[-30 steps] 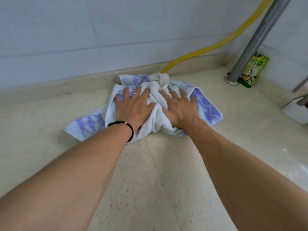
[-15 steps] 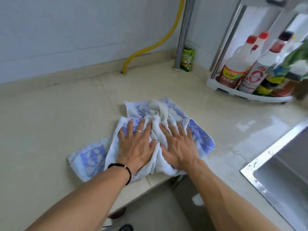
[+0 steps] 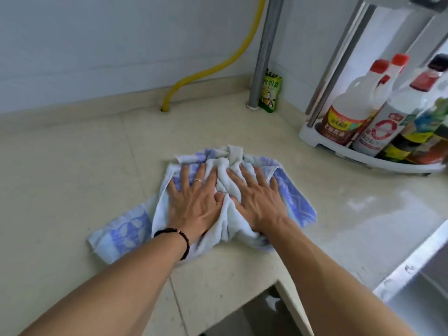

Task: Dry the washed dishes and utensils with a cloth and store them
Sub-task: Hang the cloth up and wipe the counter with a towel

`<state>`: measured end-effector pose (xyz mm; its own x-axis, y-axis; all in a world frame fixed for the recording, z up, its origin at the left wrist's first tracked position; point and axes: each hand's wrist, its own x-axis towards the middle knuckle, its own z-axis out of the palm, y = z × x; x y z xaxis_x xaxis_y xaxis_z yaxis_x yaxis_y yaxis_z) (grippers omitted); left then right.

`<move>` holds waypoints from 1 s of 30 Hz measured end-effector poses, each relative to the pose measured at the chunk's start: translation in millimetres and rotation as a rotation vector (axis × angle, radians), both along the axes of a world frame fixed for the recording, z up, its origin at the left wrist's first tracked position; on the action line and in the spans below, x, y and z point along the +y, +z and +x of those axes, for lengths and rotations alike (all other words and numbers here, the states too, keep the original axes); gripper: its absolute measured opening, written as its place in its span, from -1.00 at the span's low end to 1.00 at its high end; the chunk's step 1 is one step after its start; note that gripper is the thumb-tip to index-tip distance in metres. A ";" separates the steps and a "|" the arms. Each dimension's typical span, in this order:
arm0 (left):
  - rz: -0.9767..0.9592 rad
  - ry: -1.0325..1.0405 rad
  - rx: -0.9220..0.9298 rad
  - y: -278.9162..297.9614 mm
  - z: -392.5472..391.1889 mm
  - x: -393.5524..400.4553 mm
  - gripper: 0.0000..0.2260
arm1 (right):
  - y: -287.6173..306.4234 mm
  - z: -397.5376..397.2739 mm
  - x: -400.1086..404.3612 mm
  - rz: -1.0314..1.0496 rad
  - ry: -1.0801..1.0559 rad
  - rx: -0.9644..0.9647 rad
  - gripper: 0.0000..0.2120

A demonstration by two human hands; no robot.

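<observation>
Blue and white cloth [image 3: 135, 229] lies bunched in the middle of the frame on the pale stone counter [image 3: 72, 166]. Left hand [image 3: 196, 204] and right hand [image 3: 257, 202] press flat on it, fingers spread wide, gripping nothing. It looks soft, light and floppy, so pinching a thick fold should lift it. At the right, bottles [image 3: 351, 110] fill a white rack [image 3: 378, 158]; lower right, the counter looks wet beside a metal sink [image 3: 412, 270].

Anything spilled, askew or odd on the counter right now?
Yes. A wet, glossy patch sits on the counter between the towel and the sink. The towel lies bunched under the flat left hand and right hand, not around any dish.
</observation>
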<state>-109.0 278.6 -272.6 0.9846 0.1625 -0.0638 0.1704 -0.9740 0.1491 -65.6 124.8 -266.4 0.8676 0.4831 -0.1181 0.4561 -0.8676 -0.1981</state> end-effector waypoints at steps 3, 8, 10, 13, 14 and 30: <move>-0.026 -0.043 -0.028 -13.3 85.3 34.7 -0.41 | -8.3 77.7 30.7 -0.018 -0.034 -0.042 -0.36; -0.003 -0.009 -0.068 -12.7 206.9 79.2 -0.46 | -12.8 204.0 78.2 -0.078 -0.041 -0.115 -0.41; 0.021 -0.027 -0.061 -11.4 229.5 86.3 -0.47 | -13.4 223.7 83.4 -0.079 -0.047 -0.129 -0.42; -0.001 -0.034 -0.030 -9.3 233.3 88.6 -0.48 | -13.8 224.3 83.7 -0.043 -0.049 -0.113 -0.42; 0.001 -0.058 -0.047 -8.7 229.7 87.9 -0.47 | -12.7 218.7 80.7 -0.015 -0.049 -0.114 -0.42; 0.068 -0.313 -0.007 -7.3 -20.4 -53.8 -0.28 | 4.6 -71.1 -69.5 -0.003 -0.159 -0.012 -0.16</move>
